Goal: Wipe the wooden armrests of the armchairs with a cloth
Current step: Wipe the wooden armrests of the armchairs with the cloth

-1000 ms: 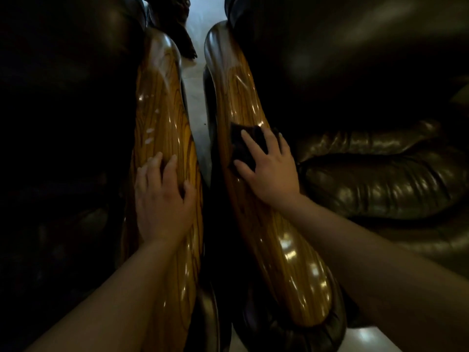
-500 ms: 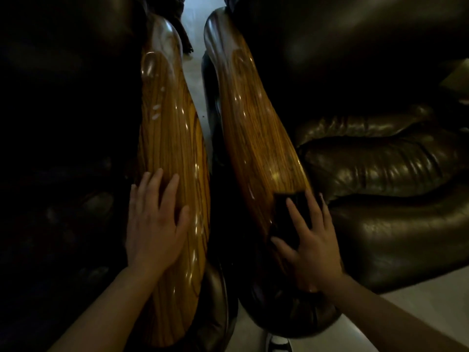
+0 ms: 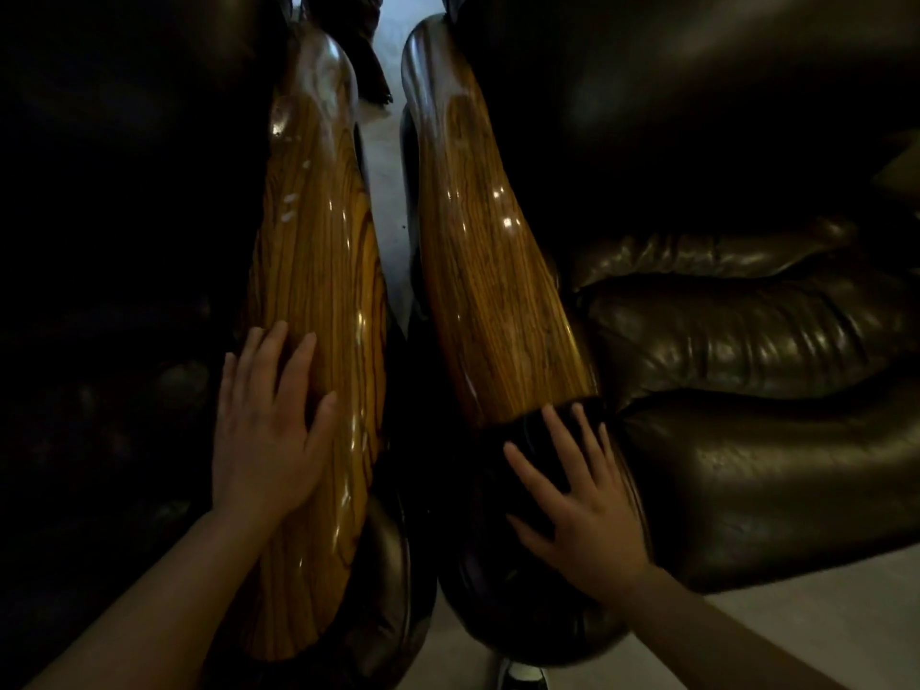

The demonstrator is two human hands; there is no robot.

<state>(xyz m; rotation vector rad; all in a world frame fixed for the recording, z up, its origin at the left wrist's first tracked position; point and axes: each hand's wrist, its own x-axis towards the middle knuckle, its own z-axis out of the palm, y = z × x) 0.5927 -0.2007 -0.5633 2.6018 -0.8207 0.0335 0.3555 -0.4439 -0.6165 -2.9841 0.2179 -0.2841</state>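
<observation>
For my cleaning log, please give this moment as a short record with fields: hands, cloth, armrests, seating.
left hand: left hand lies flat, fingers spread, on the left armrest, holding nothing
right hand: right hand presses, fingers spread, on the dark cloth
cloth: at the near end of the right armrest
armrests: glossy striped wood, side by side, a narrow strip of pale floor between them
seating: dark leather cushion to the right of the right armrest
</observation>
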